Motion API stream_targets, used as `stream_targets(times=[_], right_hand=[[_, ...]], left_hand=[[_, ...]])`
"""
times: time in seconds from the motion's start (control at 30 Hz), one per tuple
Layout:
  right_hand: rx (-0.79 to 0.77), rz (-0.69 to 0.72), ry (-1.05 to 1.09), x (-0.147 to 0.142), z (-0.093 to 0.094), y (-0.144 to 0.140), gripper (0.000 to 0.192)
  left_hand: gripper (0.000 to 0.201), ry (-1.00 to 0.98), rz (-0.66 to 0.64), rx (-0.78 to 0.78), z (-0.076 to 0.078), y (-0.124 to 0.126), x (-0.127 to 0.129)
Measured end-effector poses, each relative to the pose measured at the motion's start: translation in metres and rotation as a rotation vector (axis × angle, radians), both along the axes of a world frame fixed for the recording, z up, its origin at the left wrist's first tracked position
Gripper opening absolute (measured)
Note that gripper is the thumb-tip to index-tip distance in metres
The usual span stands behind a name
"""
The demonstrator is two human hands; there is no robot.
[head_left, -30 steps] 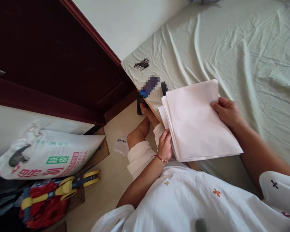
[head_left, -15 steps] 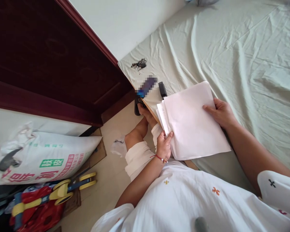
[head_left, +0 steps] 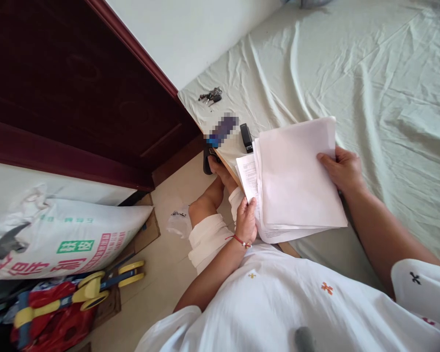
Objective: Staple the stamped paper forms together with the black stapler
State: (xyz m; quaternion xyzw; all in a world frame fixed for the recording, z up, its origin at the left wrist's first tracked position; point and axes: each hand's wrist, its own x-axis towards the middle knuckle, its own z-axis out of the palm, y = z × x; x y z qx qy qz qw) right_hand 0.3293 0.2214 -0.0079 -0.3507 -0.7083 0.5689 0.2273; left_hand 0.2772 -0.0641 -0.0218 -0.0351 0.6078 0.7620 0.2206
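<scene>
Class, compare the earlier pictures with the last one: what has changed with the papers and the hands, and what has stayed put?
The right hand has lifted the top sheets and drawn them to the right, so a printed page now shows beneath at the left. The left hand still grips the stack's lower left edge. The keys, the stapler and the bed sheet lie as before.

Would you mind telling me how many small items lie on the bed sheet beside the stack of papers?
3: a bunch of keys near the bed's corner, a blurred-out flat object at its edge, and a black stapler touching the papers. The papers may hide more.
</scene>
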Motion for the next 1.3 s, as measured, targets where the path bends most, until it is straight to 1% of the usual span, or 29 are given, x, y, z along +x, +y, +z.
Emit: stream_targets(times=[0.07, 0.13, 0.23, 0.3, 0.4, 0.47, 0.5, 0.6, 0.67, 0.73, 0.8, 0.87, 0.93, 1.0, 1.1, 1.2, 1.3], right_hand=[[-0.158, -0.042, 0.113, -0.001, 0.003, 0.0, 0.016], [-0.318, -0.073, 0.22, -0.002, 0.007, 0.0, 0.019], [-0.463, -0.115, 0.279, -0.002, 0.011, 0.002, 0.023], [-0.52, -0.123, 0.283, -0.002, 0.011, 0.003, 0.026], [-0.565, -0.086, 0.28, 0.0, 0.009, 0.004, 0.031], [-0.568, -0.057, 0.284, 0.001, 0.01, 0.003, 0.032], [-0.563, -0.043, 0.285, 0.001, 0.01, 0.002, 0.031], [-0.538, 0.009, 0.258, 0.001, 0.011, -0.004, 0.032], [-0.499, 0.056, 0.227, 0.0, 0.009, -0.008, 0.032], [-0.438, 0.097, 0.193, -0.001, 0.006, -0.01, 0.03], [-0.368, 0.129, 0.151, -0.002, 0.002, -0.011, 0.026], [-0.317, 0.141, 0.109, -0.002, 0.0, -0.012, 0.022], [-0.296, 0.135, 0.095, -0.002, 0.0, -0.013, 0.02], [-0.291, 0.126, 0.093, -0.002, 0.002, -0.015, 0.019], [-0.311, 0.151, 0.089, -0.002, 0.003, -0.017, 0.024], [-0.316, 0.168, 0.088, -0.002, 0.002, -0.016, 0.025], [-0.254, 0.118, 0.082, -0.002, 0.0, -0.014, 0.017]], left_hand=[[0.035, 0.059, -0.032, -0.063, 0.0, -0.004, -0.002], [0.036, 0.135, -0.06, -0.159, -0.001, -0.009, -0.005], [0.047, 0.184, -0.062, -0.265, -0.001, -0.016, -0.011], [0.06, 0.183, -0.081, -0.258, 0.002, -0.019, -0.013], [0.078, 0.203, -0.159, -0.184, 0.009, -0.021, -0.014], [0.077, 0.233, -0.211, -0.154, 0.012, -0.021, -0.013], [0.07, 0.244, -0.23, -0.154, 0.013, -0.021, -0.014], [0.036, 0.223, -0.265, -0.215, 0.011, -0.021, -0.015], [0.024, 0.193, -0.253, -0.25, 0.007, -0.021, -0.016], [0.025, 0.163, -0.194, -0.246, 0.002, -0.021, -0.016], [0.03, 0.124, -0.117, -0.217, -0.001, -0.02, -0.016], [0.036, 0.088, -0.076, -0.186, -0.003, -0.019, -0.016], [0.039, 0.104, -0.09, -0.175, -0.002, -0.017, -0.015], [0.037, 0.158, -0.125, -0.205, 0.0, -0.016, -0.014], [0.034, 0.198, -0.156, -0.239, 0.001, -0.014, -0.013], [0.032, 0.208, -0.142, -0.25, 0.001, -0.015, -0.013], [0.028, 0.234, -0.127, -0.291, 0.002, -0.017, -0.014]])
